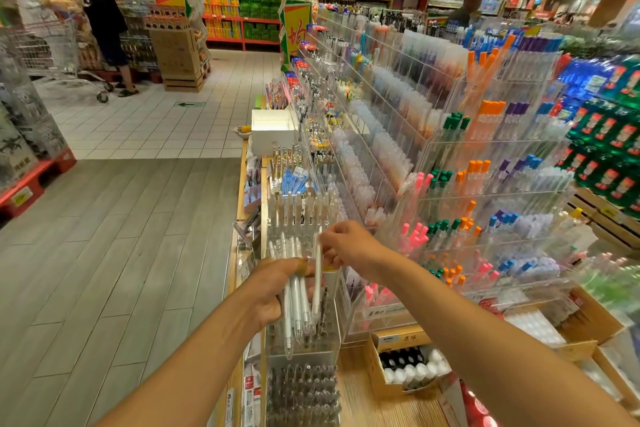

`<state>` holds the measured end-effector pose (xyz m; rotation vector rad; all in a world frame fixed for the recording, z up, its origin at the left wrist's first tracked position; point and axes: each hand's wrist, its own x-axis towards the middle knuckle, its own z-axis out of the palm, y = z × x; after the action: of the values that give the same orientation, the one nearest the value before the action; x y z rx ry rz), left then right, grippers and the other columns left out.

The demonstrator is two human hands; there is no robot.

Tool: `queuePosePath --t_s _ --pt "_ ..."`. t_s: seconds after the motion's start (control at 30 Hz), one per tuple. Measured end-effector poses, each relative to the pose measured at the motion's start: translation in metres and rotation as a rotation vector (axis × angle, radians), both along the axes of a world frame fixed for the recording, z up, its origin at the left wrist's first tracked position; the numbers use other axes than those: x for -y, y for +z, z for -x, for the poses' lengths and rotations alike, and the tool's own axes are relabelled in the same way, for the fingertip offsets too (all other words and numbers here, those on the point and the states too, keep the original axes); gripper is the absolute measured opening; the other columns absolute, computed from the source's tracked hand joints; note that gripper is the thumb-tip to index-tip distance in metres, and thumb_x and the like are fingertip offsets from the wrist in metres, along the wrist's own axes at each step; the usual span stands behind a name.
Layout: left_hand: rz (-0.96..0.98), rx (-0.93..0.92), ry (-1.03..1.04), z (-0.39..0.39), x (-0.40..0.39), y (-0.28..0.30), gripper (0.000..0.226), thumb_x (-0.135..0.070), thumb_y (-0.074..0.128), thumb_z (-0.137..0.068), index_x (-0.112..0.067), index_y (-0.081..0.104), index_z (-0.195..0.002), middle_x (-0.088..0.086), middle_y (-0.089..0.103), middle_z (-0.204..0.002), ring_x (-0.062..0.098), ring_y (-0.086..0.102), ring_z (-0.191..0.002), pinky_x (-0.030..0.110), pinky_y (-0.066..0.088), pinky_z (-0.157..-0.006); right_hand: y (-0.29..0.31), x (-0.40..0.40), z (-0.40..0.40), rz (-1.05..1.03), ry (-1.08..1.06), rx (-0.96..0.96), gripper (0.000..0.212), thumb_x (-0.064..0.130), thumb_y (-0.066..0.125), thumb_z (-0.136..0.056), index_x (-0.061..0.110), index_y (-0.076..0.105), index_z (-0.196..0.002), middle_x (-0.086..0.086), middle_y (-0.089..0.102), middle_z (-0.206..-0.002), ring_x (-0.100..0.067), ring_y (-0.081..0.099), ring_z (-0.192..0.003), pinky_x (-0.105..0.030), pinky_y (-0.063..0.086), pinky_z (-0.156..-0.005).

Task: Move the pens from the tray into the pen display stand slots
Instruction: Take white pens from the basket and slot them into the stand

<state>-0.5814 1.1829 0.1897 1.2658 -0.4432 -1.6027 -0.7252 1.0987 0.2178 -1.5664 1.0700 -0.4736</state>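
**Pens in hand over the clear stand**

The tray is hard to pick out among the clutter, and the tips of the right fingers are hidden behind the pen they hold. The left hand [273, 291] has its fingers curled round a bundle of white pens [294, 308], points hanging down over the acrylic pen display stand [301, 347] at the near edge of the wooden counter [360, 392]. The right hand [349, 246] pinches the upper end of a single white pen [317, 274], held nearly upright just beside the bundle. The stand's lower slots hold dark-tipped pens, blurred. To the right, tiered clear racks [485, 191] carry pens with pink, green, orange and blue caps. A cardboard box [391, 340] of small bottles sits below
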Motion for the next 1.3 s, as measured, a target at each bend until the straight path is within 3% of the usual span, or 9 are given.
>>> queuePosePath --t_s 0.07,0.2,0.37,0.63,0.8,1.0,1.1,1.2,1.3 --pt "-0.030 -0.013 0.042 -0.002 0.001 -0.002 0.014 0.009 0.059 -0.085 0.010 0.063 -0.098 0.026 0.073 -0.087 0.028 0.071 -0.065 0.033 0.059 -0.052 0.010 0.006 0.004 0.049 -0.070 0.062 0.022 0.008 0.048 -0.098 0.004 0.054 -0.077 -0.007 0.059 -0.067 -0.012 0.057 -0.053 -0.021 0.047 -0.051" --pt "-0.072 -0.010 0.069 -0.011 0.002 -0.005 0.008 0.006 0.057 -0.087 0.010 0.061 -0.092 0.019 0.067 -0.068 0.023 0.064 -0.053 0.030 0.058 -0.052 0.031 0.023 0.015 0.328 -0.253 0.155 0.007 0.006 0.054 -0.094 0.012 0.051 -0.091 -0.010 0.063 -0.078 -0.012 0.063 -0.058 -0.022 0.051 -0.053" --pt "-0.103 0.001 0.065 -0.017 0.001 -0.006 0.008 0.005 0.057 -0.085 0.009 0.061 -0.091 0.019 0.067 -0.067 0.025 0.065 -0.057 0.033 0.059 -0.056 0.038 0.040 0.014 0.693 -0.224 -0.046 0.008 0.017 0.056 -0.093 0.020 0.049 -0.093 -0.006 0.061 -0.079 -0.024 0.062 -0.071 -0.042 0.052 -0.064" --pt "-0.121 -0.005 0.071 -0.018 0.002 -0.002 0.015 0.007 0.055 -0.087 0.013 0.063 -0.097 0.022 0.071 -0.074 0.026 0.069 -0.065 0.036 0.059 -0.065 0.019 0.052 0.005 0.852 -0.031 -0.323 0.008 0.020 0.059 -0.090 0.021 0.055 -0.097 0.011 0.049 -0.086 -0.007 0.046 -0.071 -0.019 0.034 -0.062" --pt "-0.121 -0.013 0.086 -0.018 0.004 -0.001 0.016 0.010 0.055 -0.085 0.009 0.059 -0.100 0.022 0.071 -0.071 0.027 0.068 -0.063 0.037 0.057 -0.065 0.017 0.058 0.000 0.841 0.041 -0.442 0.018 0.028 0.063 -0.089 0.020 0.065 -0.104 0.003 0.049 -0.106 -0.013 0.049 -0.094 -0.027 0.041 -0.081" --pt "-0.096 -0.011 0.092 -0.017 0.005 0.000 0.019 0.010 0.055 -0.086 0.004 0.058 -0.103 0.023 0.070 -0.070 0.024 0.066 -0.052 0.038 0.058 -0.062 0.022 0.059 -0.007 0.823 0.046 -0.519 0.026 0.031 0.063 -0.089 0.018 0.065 -0.112 -0.001 0.050 -0.110 -0.018 0.053 -0.096 -0.035 0.048 -0.086" --pt "-0.073 -0.002 0.108 -0.017 0.005 0.001 0.015 0.011 0.057 -0.086 0.010 0.059 -0.101 0.023 0.069 -0.070 0.023 0.066 -0.051 0.031 0.058 -0.051 0.018 0.053 -0.004 0.844 -0.031 -0.441 0.026 0.030 0.068 -0.087 0.019 0.060 -0.110 0.006 0.048 -0.102 -0.011 0.050 -0.089 -0.026 0.045 -0.080" --pt "-0.044 -0.016 0.096 -0.014 0.005 0.003 0.016 0.010 0.062 -0.085 0.010 0.061 -0.101 0.022 0.069 -0.072 0.024 0.067 -0.055 0.031 0.058 -0.053 0.011 0.037 -0.002 0.831 -0.121 -0.251 0.016 0.026 0.069 -0.086 0.022 0.057 -0.096 0.006 0.053 -0.090 -0.009 0.049 -0.079 -0.016 0.038 -0.067" --pt "-0.009 -0.043 0.073 -0.011 0.004 0.005 0.023 0.009 0.063 -0.084 0.013 0.061 -0.106 0.021 0.068 -0.075 0.024 0.067 -0.058 0.031 0.058 -0.053 0.004 0.020 -0.005 0.532 -0.031 -0.154 0.009 0.030 0.067 -0.089 0.023 0.061 -0.090 0.003 0.063 -0.087 -0.010 0.058 -0.077 -0.024 0.049 -0.070"
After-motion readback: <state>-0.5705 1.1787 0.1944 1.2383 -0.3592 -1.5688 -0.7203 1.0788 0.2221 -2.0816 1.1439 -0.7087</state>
